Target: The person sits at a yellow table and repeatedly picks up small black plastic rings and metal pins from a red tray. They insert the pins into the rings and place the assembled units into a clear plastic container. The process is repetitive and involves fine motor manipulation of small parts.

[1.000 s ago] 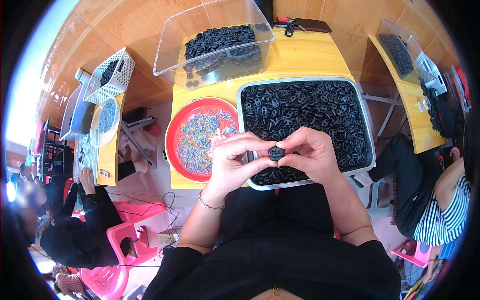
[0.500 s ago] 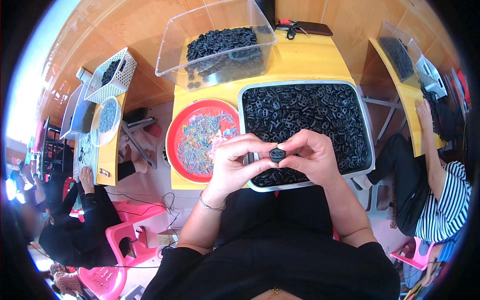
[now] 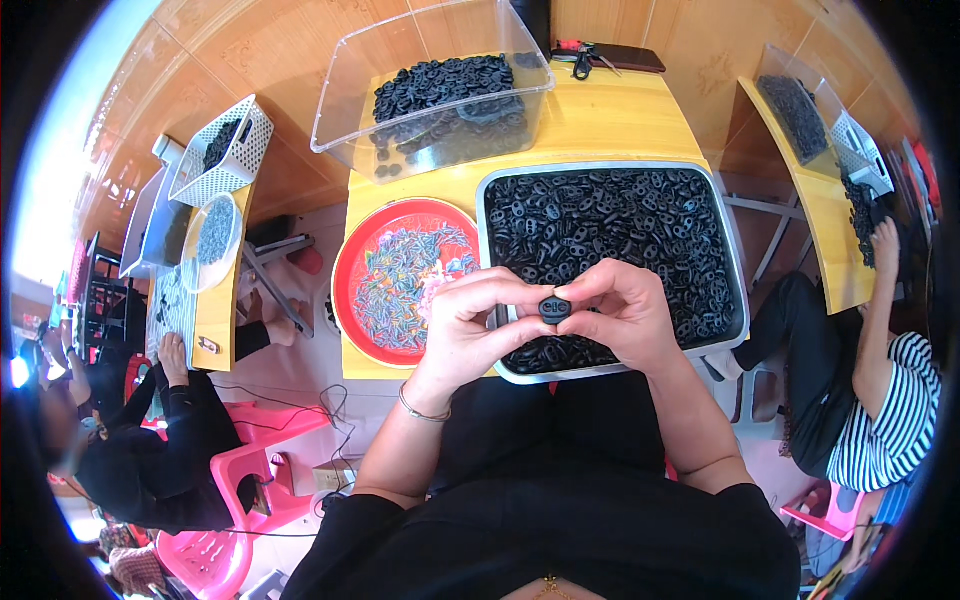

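Observation:
Between my two hands, over the near edge of a metal tray, is a small black oval cord lock [image 3: 555,310] with two openings in its face. My left hand [image 3: 478,318] pinches its left side with thumb and forefinger. On the other side, the thumb and forefinger of my right hand [image 3: 625,312] grip it too. Many similar black pieces fill the metal tray [image 3: 482,200] beneath. Left of it stands a round red tray [image 3: 341,290] of thin silvery bits, perhaps springs, with some pink ones. My left hand partly covers that tray's right side.
A clear plastic bin [image 3: 335,135] of black pieces stands behind the trays on the yellow table [image 3: 620,110]. Pliers [image 3: 582,62] and a dark case [image 3: 630,58] lie at the back. People sit at side tables left and right. Pink chairs [image 3: 235,480] stand at left.
My hands keep the cord lock in nearly the same place. At the right, the person in the striped top has shifted, the hand moving away from the table's near edge.

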`<state>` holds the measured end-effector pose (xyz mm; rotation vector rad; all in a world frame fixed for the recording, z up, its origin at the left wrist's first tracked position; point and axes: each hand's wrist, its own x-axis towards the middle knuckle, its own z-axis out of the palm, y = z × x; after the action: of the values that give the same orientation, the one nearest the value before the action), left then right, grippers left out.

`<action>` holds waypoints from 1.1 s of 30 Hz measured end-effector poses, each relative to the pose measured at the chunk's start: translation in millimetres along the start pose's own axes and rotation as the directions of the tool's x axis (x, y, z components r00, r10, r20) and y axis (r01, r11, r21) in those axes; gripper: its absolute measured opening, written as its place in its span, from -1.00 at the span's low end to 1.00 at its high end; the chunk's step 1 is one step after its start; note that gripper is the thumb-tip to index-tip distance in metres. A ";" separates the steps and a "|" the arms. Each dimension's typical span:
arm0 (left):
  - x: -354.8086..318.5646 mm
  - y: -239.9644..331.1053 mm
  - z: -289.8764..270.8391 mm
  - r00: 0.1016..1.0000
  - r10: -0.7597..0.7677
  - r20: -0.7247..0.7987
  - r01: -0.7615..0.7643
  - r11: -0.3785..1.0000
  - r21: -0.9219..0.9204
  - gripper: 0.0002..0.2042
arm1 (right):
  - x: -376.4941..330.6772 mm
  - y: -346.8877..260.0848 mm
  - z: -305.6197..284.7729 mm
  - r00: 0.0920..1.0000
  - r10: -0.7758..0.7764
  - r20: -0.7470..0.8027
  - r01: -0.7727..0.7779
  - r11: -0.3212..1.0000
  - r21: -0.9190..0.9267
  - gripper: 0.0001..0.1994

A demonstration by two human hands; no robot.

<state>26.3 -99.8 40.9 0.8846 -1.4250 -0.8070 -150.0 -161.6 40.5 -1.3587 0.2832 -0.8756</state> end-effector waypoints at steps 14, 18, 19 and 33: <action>0.6 -0.4 -0.2 1.000 -0.002 0.009 0.001 1.000 0.016 -0.74 | -0.2 -0.2 0.3 1.000 0.011 -0.010 -0.011 1.000 0.000 -0.81; 0.0 -0.8 -0.6 1.000 -0.009 0.007 0.009 1.000 0.019 -0.74 | -0.1 1.7 -0.9 1.000 0.020 -0.013 -0.020 1.000 -0.003 -0.81; 0.0 -0.9 -0.7 1.000 -0.009 0.006 0.009 1.000 0.016 -0.75 | 0.2 2.3 -1.4 1.000 0.025 -0.011 -0.025 1.000 -0.002 -0.81; -1.5 4.2 -2.6 0.999 -0.047 0.018 0.045 0.995 0.085 -0.74 | -1.9 1.9 0.6 0.999 0.047 -0.023 -0.047 0.999 -0.005 -0.83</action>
<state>28.7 -96.5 44.0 0.9798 -1.4701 -0.7969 -150.1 -160.0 38.3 -1.3428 0.3339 -0.8518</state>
